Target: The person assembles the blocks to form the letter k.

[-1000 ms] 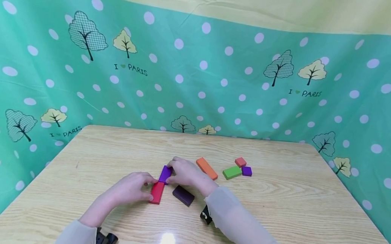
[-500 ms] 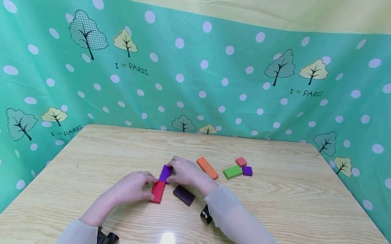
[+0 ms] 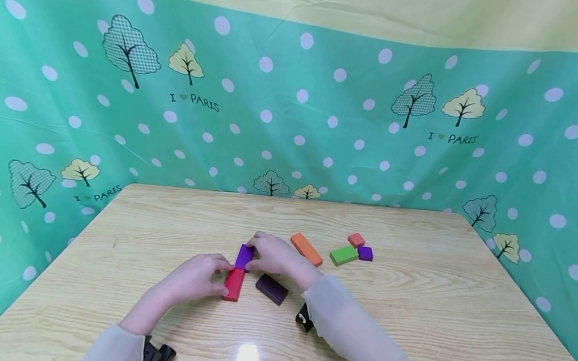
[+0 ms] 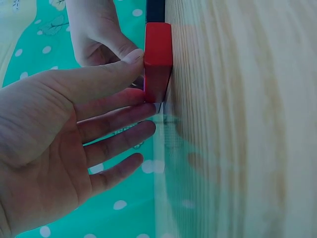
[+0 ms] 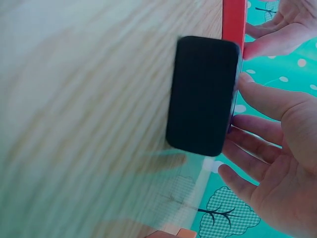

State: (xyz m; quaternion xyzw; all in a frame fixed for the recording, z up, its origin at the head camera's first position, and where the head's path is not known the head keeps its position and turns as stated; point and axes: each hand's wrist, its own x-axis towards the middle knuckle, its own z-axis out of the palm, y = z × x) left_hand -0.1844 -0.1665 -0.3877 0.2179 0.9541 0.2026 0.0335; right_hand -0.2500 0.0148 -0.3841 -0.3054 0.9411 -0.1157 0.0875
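My left hand [image 3: 200, 276] pinches a flat red block [image 3: 233, 284] between thumb and forefinger, at its near and far ends. In the left wrist view the thumb meets the red block [image 4: 158, 59] while the other fingers stretch out loosely. Directly beyond it, end to end, lies a purple block [image 3: 244, 257], which my right hand [image 3: 275, 255] pinches at its right side. A dark block [image 3: 271, 289] rests just under the right wrist. In the right wrist view this dark block [image 5: 204, 96] hides most of the purple one.
An orange block [image 3: 306, 249] lies behind the right hand. Farther right, a green block [image 3: 343, 255], a small coral block [image 3: 356, 239] and a small purple block [image 3: 365, 253] sit close together on the wooden table [image 3: 410, 323]. A patterned green curtain [image 3: 293, 119] surrounds the table.
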